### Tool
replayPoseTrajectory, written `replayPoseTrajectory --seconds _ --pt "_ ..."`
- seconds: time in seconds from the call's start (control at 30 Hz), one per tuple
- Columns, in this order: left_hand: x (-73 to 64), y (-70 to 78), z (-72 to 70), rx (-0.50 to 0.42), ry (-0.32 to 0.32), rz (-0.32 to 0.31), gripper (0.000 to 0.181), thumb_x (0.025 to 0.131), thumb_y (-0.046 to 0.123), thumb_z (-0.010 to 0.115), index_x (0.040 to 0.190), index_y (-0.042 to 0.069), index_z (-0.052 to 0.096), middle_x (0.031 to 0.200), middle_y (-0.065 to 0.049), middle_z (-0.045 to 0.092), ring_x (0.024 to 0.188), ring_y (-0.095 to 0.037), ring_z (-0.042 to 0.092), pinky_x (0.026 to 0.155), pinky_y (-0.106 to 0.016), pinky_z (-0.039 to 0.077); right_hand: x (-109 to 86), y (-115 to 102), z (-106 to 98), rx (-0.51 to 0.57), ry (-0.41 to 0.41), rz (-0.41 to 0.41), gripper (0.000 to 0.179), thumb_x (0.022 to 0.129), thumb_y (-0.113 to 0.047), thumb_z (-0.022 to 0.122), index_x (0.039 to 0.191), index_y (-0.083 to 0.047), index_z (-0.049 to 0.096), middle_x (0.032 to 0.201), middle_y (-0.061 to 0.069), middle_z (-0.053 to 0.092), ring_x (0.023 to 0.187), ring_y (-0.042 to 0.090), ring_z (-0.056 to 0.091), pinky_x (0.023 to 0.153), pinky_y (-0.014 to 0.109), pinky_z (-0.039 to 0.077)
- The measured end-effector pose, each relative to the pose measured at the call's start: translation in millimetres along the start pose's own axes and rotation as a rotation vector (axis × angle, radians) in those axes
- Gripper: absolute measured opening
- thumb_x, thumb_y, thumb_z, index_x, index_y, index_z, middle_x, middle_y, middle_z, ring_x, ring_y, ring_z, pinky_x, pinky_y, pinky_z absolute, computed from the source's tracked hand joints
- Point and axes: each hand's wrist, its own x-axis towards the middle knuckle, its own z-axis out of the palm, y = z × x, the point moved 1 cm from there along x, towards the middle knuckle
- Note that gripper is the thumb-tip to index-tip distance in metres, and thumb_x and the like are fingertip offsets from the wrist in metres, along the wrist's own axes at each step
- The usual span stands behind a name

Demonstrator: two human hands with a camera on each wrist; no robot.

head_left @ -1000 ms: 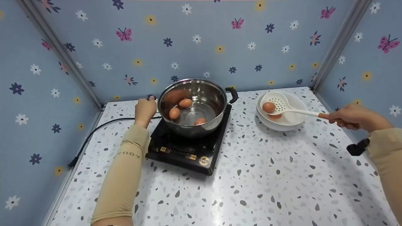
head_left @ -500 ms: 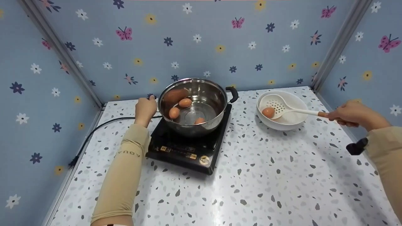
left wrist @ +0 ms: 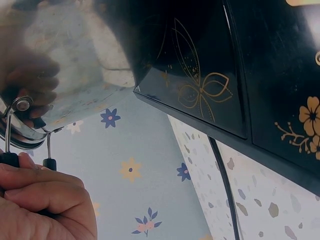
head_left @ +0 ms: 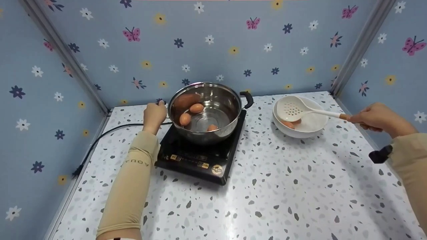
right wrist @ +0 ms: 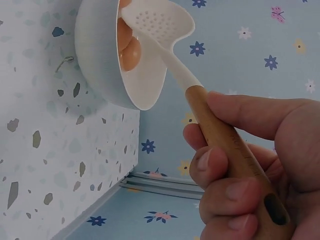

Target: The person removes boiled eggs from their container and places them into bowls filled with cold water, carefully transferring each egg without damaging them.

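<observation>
Skimmer [head_left: 301,108] over bowl [head_left: 302,134] of eggs [head_left: 287,124]

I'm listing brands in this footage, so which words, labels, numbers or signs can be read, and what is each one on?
"AQUA": on the left sleeve; any further letters are out of sight.
Gold button labels on the black cooker: too small to read.
Round badge on the cooker: too small.
Marks on the spoon handle: too faint.

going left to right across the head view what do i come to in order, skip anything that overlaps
Left hand → stainless-steel pot → the pot's free black handle → white bowl → right hand.
</observation>
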Motion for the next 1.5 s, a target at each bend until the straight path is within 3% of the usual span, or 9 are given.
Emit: replayPoseTrajectory --seconds 0.2,0.5,0.7,1.03,1.3,1.5 --pt "0.3 0.0 -0.6 0.016 0.012 0.000 0.059 0.116 0.030 0.035 0.137 -0.018 0.063 0.141 -0.040 0.062 0.136 -0.055 0.060 0.114 -0.062 0.047 1.0 -2 -4 0.044 0.014 0.027 0.035 0.104 -0.040 0.068 0.083 -0.013 0.076 0.063 -0.004 0.055 0.054 0.012 0.043 0.052 0.032 0.039" --pt "-1.3 0.5 1.0 -0.023 0.003 -0.010 0.057 0.117 0.030 0.034 0.132 -0.015 0.065 0.136 -0.038 0.066 0.126 -0.049 0.065 0.107 -0.060 0.050 -0.1 -13 -7 0.063 -0.022 0.025 0.039 0.109 -0.041 0.061 0.080 -0.017 0.072 0.064 -0.005 0.056 0.056 0.012 0.045 0.054 0.031 0.041" --pt "-2.4 1.8 0.8 -0.028 -0.003 -0.003 0.058 0.117 0.031 0.034 0.131 -0.015 0.066 0.137 -0.038 0.066 0.125 -0.049 0.066 0.105 -0.060 0.051 -2.9 -26 -9 0.114 -0.010 -0.007 0.038 0.113 -0.040 0.056 0.096 -0.014 0.078 0.067 -0.005 0.058 0.057 0.010 0.046 0.055 0.029 0.042" --pt "-1.1 0.2 0.2 -0.030 -0.006 -0.010 0.059 0.117 0.031 0.035 0.137 -0.017 0.063 0.142 -0.039 0.063 0.132 -0.051 0.063 0.110 -0.061 0.049 -4.3 -63 -8 0.167 0.016 -0.061 0.035 0.113 -0.039 0.056 0.100 -0.016 0.078 0.065 -0.006 0.057 0.054 0.010 0.045 0.053 0.030 0.040" --pt "1.0 -1.4 0.6 -0.014 0.005 -0.003 0.060 0.117 0.031 0.035 0.138 -0.018 0.061 0.142 -0.040 0.062 0.133 -0.053 0.062 0.110 -0.062 0.050 -4.3 -101 -4 0.158 0.010 -0.087 0.040 0.113 -0.037 0.055 0.120 -0.002 0.073 0.068 -0.005 0.058 0.055 0.010 0.045 0.054 0.030 0.039" --pt "1.0 -1.0 1.5 -0.018 0.009 -0.008 0.060 0.116 0.030 0.035 0.138 -0.019 0.061 0.141 -0.041 0.062 0.132 -0.053 0.063 0.110 -0.061 0.050 -5.1 -124 0 0.166 0.004 -0.118 0.035 0.111 -0.032 0.056 0.113 -0.003 0.075 0.067 -0.005 0.058 0.054 0.009 0.044 0.053 0.029 0.039"
